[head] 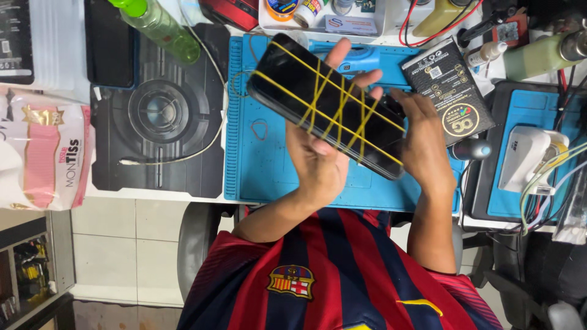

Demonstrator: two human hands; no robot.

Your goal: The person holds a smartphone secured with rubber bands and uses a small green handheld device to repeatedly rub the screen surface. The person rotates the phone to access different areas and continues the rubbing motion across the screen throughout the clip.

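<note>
**A:** Workbench, white, crowded. Items, left to right?

**B:** Tissue pack [43, 153] at the left edge. Black pad [159, 116] with a round centre. Green bottle [162, 27] lying above it. Blue mat [263, 159] mid-bench.

**A:** Item in hand?

**B:** Phone [293, 73], black, lifted clear of the mat and tilted, with its lower end to the right. Yellow bands [333, 107] cross over its face, bunched near the middle.

**A:** Hands?

**B:** Left hand [318, 159] is under the phone. Its palm cradles the body and its fingers curl over the far edge, grasping it. Right hand [422, 140] is at the phone's lower right end. Its fingers lie against it, but whether they clamp it I cannot tell.

**A:** Further right?

**B:** Black box [449, 85] on the mat's corner, then a white device [526, 156] on a second mat.

**A:** Handling note?

**B:** In my judgement, the left palm should keep carrying the weight, so the right fingers can work. The bands look tight. Spreading the crossings toward both ends would likely even out the pressure. Fingertips are best kept on the edges, off the glass.
</note>
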